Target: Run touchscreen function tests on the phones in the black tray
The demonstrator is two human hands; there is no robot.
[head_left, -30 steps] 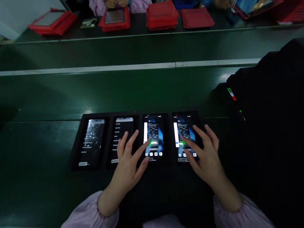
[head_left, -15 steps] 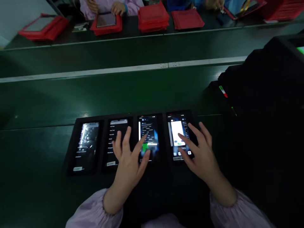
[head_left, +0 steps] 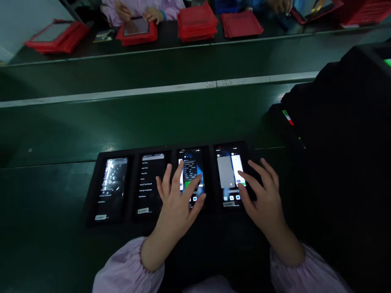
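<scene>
Several smartphones lie face up in a row, each in its own slot of a black tray (head_left: 131, 152). Over the third phone (head_left: 190, 156) from the left, my left hand (head_left: 177, 205) has its fingers spread, the index fingertip on or just above the lit screen. My right hand (head_left: 265, 199) is open at the right side of the rightmost phone (head_left: 225, 173), a fingertip at its screen of app cards. The second phone (head_left: 149, 175) shows a text menu and is partly behind my left fingers. A dark screen with glare marks the leftmost phone (head_left: 111, 187).
The tray rests on a dark green bench (head_left: 45, 195). Black cloth (head_left: 342, 142) covers something tall on the right. Across a raised ledge, red stacks (head_left: 197, 22) and a tablet-like device (head_left: 136, 26) lie before a co-worker's hands (head_left: 154, 15).
My left hand has moved right across the third phone, whose card view shrank. My right hand shifted slightly right, and the cards on the rightmost screen slid right.
</scene>
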